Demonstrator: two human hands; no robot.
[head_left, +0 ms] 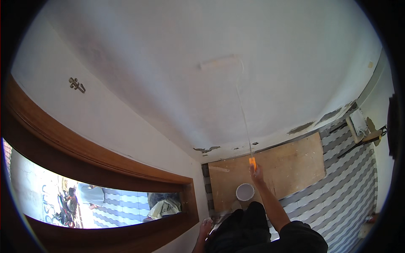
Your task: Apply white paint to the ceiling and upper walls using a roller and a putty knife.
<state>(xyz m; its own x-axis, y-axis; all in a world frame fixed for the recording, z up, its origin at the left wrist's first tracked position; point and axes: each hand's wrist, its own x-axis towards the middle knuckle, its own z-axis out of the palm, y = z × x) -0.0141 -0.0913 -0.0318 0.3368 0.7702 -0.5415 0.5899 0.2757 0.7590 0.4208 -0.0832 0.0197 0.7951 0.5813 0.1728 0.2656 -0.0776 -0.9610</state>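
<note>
My right hand point(255, 173) is wrapped round the orange handle point(252, 162) of a paint roller, arm stretched forward. From the handle a long thin rod runs up to the pale roller sleeve point(218, 62), which lies against the white wall point(168, 55). Low at the left, beside the door frame, my left hand point(205, 227) looks curled, with whitish marks on it; whatever it may hold is hidden. Close in front of my legs stands a round bucket point(245, 192) with pale paint inside.
A brown board point(291, 164) covers part of the patterned tile floor point(337, 185). Peeling patches point(300, 127) run along the wall's base. To the left are a wooden door frame point(126, 166), a wall hook point(76, 84) and, through the doorway, another person point(90, 195). Tools point(358, 126) lean at the right.
</note>
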